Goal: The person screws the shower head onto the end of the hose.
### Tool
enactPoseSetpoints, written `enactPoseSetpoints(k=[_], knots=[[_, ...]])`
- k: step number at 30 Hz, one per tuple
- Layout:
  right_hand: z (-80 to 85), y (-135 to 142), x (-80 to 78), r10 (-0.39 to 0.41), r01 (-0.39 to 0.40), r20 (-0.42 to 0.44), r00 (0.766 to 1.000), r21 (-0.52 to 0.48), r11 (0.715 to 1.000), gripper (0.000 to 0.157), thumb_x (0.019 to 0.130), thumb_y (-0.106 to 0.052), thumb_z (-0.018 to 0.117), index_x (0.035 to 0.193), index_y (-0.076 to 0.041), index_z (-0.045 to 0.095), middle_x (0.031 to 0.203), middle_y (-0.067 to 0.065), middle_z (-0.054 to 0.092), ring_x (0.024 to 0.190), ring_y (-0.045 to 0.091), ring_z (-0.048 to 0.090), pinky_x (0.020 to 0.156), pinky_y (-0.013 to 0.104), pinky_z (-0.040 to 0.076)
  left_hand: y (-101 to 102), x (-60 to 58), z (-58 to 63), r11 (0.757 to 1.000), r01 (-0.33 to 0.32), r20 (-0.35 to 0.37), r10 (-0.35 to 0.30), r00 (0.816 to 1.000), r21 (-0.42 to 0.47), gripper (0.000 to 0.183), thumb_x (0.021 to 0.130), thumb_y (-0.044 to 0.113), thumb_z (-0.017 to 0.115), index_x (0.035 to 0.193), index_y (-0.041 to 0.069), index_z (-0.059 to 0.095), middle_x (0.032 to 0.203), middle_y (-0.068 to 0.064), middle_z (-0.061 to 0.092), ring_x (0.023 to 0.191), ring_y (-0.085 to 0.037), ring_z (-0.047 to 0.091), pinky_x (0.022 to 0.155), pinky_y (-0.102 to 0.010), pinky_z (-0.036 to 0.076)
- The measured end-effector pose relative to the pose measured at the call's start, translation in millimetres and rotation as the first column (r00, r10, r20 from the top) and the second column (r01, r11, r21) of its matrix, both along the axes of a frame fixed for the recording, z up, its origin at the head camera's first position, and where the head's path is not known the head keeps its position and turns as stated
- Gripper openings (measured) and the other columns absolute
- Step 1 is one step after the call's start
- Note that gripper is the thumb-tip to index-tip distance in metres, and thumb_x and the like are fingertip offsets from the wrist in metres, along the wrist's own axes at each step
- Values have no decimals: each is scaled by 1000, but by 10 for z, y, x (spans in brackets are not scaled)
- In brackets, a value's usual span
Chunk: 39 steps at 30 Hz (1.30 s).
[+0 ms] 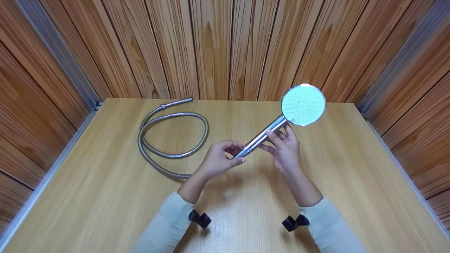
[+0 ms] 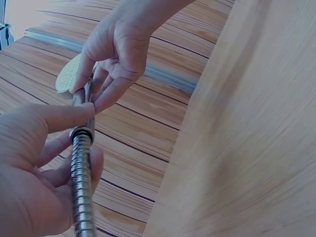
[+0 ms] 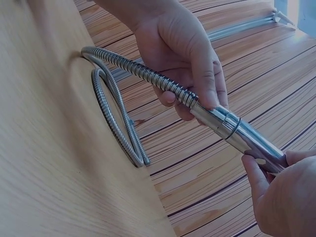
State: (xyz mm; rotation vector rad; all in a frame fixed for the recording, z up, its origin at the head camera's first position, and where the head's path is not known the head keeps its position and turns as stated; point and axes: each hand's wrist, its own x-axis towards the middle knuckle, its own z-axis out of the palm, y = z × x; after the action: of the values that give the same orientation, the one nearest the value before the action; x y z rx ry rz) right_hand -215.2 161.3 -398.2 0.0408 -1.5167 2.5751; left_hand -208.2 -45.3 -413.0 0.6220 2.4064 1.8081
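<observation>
A chrome shower head [image 1: 303, 104] with a round pale face is held up above the table, its handle [image 1: 266, 134] slanting down to the left. My right hand [image 1: 286, 149] grips that handle between thumb and fingers. At the handle's lower end, my left hand [image 1: 219, 158] pinches the metal connector [image 3: 210, 116] of a ribbed shower hose [image 3: 148, 74]. In the right wrist view the connector meets the handle in line; whether it is fully threaded cannot be seen. From the left hand the hose [image 2: 81, 187] runs down to the table.
The hose's remaining length lies in loops [image 1: 175, 154] on the left of the wooden table [image 1: 105, 196], its free end fitting [image 1: 177, 102] near the back edge. Wood-plank walls [image 1: 211, 49] stand behind and at both sides, with metal rails [image 1: 52, 196] along the table's sides.
</observation>
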Motion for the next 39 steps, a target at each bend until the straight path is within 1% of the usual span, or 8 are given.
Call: enactPoseSetpoints(k=[6,7,11,19,27,30,34,39], knots=[[-5,13,-9,12,-11,27,1000,-18,1000,37,95,1,58,129,-7,47,99,10,57,84,22,67,77,45,56,-12,4,13,998,39,65,-42,997,47,23,90,9,70,113,9,71,104,-2,70,94,-22,63,72,-34,55],[-9,15,-14,13,-12,33,999,-21,1000,36,96,0,58,129,-8,47,99,9,57,84,22,67,77,46,56,-13,-20,-29,998,38,57,-41,998,47,23,90,10,71,113,11,72,103,0,70,93,-21,63,72,-33,55],[-25,20,-22,21,-20,43,999,-33,999,31,98,-4,55,128,-8,48,99,9,58,86,23,67,79,47,55,-11,-19,-46,999,18,15,-18,1000,30,23,87,10,75,110,13,72,99,3,70,90,-18,64,75,-34,53],[-40,17,-19,21,-21,27,999,4,1000,35,99,-6,55,132,-8,47,102,12,56,89,25,68,79,47,54,-4,-13,-44,1000,-20,-35,20,999,-1,33,76,7,84,107,12,72,92,2,66,87,-17,61,77,-35,50],[-52,31,-15,23,-23,8,1000,15,1000,39,98,-10,57,135,-4,44,101,11,56,88,24,67,79,46,54,-13,-13,-57,1000,23,15,-23,1000,-11,27,87,11,74,114,14,71,100,5,70,92,-15,64,79,-34,52],[-67,34,-19,24,-23,-5,1000,10,1000,36,98,-8,57,132,-2,45,100,11,56,87,24,68,78,47,55,-9,-17,-64,1000,26,-11,-26,1000,0,27,86,8,74,113,12,72,99,5,71,89,-15,65,77,-35,52],[-78,31,-20,19,-18,-9,1000,5,1000,33,98,-7,56,130,-3,47,99,11,57,86,24,68,77,48,55,3,-25,-71,1000,21,-59,-22,998,-1,29,82,5,78,109,10,72,96,4,70,86,-15,64,79,-40,52],[-68,25,-12,15,-15,-7,1000,16,1000,33,98,-8,58,129,-4,47,99,11,57,86,24,68,77,47,55,7,-25,-69,1000,10,-56,-10,998,1,32,78,2,81,107,11,71,94,3,68,87,-15,63,82,-50,50]])
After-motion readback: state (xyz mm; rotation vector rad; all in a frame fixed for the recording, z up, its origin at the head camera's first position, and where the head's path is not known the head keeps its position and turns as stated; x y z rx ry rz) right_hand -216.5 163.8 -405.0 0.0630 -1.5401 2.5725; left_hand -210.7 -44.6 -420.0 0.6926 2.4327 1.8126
